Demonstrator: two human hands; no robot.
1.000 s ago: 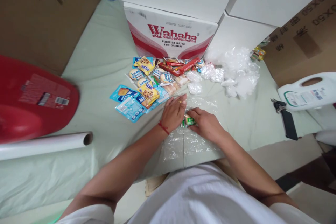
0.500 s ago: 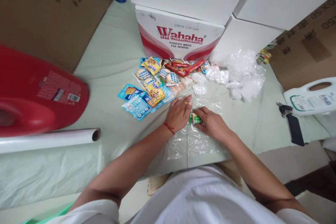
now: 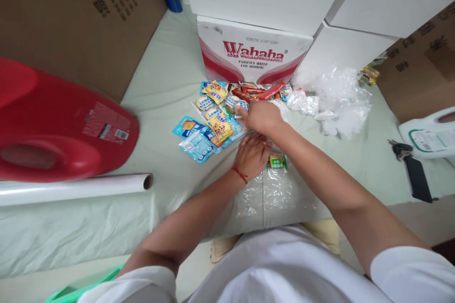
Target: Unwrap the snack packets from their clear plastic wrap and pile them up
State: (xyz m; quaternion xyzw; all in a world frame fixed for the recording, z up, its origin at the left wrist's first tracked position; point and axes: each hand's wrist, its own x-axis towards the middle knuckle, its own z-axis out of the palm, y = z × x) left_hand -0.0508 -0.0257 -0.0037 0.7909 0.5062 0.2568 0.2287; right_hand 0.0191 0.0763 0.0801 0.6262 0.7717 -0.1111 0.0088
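Whether the right hand (image 3: 265,116) pinches snacks (image 3: 220,128) is unclear; the left hand (image 3: 253,156) is laid flat inside the desk (image 3: 177,180) edge.

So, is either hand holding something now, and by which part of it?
The right hand is at the snack pile; whether it grips anything cannot be told. The left hand lies palm-down on the clear plastic, with no grip visible.

On the counter (image 3: 170,68), snack packets (image 3: 221,125) lie before a carton (image 3: 254,57), plastic bags (image 3: 343,104) to their right. Nearer, a biscuit packet (image 3: 276,162) rests on plastic film (image 3: 280,194). A jug (image 3: 67,139) and tube (image 3: 88,188) lie far left, a bottle (image 3: 430,138) far right.
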